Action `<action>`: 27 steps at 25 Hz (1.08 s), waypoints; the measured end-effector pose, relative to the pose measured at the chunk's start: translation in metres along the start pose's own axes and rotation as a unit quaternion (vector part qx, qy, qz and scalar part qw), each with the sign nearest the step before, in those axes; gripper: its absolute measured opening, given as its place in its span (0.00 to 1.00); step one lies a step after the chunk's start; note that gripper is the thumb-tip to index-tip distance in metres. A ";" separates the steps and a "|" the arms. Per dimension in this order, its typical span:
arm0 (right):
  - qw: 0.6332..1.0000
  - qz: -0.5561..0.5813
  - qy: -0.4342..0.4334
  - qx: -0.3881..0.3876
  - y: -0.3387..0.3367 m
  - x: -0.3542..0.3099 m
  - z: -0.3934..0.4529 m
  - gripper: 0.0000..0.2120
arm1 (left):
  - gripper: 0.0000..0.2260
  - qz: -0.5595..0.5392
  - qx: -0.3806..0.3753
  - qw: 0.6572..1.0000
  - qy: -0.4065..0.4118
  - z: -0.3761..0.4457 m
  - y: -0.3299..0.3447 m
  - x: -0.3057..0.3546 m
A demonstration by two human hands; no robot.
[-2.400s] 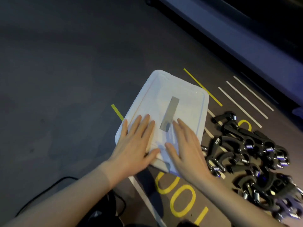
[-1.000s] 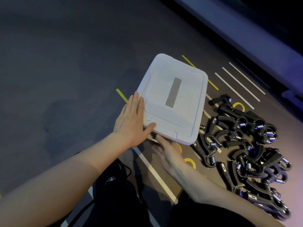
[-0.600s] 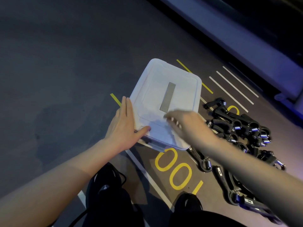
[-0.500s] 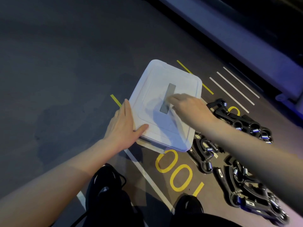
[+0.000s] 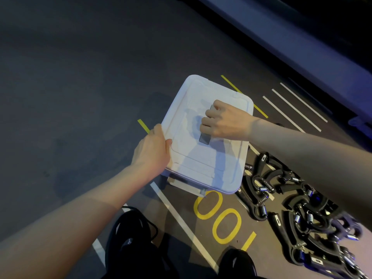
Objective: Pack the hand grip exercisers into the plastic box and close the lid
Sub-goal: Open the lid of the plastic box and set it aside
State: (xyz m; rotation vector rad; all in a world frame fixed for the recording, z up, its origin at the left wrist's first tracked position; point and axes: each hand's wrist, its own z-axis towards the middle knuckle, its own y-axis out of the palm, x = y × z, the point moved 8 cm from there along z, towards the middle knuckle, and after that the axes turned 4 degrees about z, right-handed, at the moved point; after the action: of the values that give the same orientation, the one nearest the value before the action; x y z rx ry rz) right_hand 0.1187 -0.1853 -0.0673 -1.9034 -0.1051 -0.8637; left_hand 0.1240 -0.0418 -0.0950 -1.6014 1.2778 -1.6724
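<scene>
The white plastic box [image 5: 203, 170] sits on the dark floor with its lid [image 5: 185, 109] still on top. The left hand [image 5: 152, 150] grips the left edge of the lid, thumb on top and fingers wrapped down the side. The right hand [image 5: 223, 122] is over the middle of the lid with fingers curled around the grey handle strip [image 5: 204, 138], covering most of it so only the near end pokes out. Can't tell if the lid is actually lifted off the box or just resting there.

The hand grip exercisers [image 5: 298, 214], black with little metal springs, lie in a big tangled pile on the floor just right of the box, and the right forearm crosses over the far part of the pile. None are in either hand. Yellow "100" [image 5: 223, 218] is painted on the floor near the box, with white lines [image 5: 291, 107] further off to the right. Black shoes [image 5: 128, 244] show at the near edge.
</scene>
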 end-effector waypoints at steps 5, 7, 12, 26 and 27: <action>1.000 -0.019 -0.001 0.021 -0.006 0.007 -0.003 0.08 | 0.12 -0.043 0.018 0.999 0.017 0.001 -0.005 0.006; 0.999 -0.018 0.001 0.028 -0.012 0.010 -0.007 0.08 | 0.16 -0.064 0.018 0.997 0.044 0.001 -0.005 0.012; 0.998 0.004 0.013 0.055 -0.033 0.012 -0.042 0.09 | 0.24 -0.050 0.022 0.991 0.122 -0.004 -0.010 0.036; 0.933 0.086 0.347 -0.030 -0.081 -0.059 -0.251 0.04 | 0.40 0.221 -0.051 0.859 0.458 -0.078 0.048 0.231; 0.922 0.091 0.374 -0.034 -0.087 -0.068 -0.268 0.03 | 0.40 0.228 -0.059 0.842 0.485 -0.087 0.058 0.244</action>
State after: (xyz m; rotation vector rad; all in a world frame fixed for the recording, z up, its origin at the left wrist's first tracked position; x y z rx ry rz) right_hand -0.1075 -0.3420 0.0222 -1.4952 0.5625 -1.4131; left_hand -0.0194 -0.2499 -0.0145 -0.3112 2.0385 -2.1384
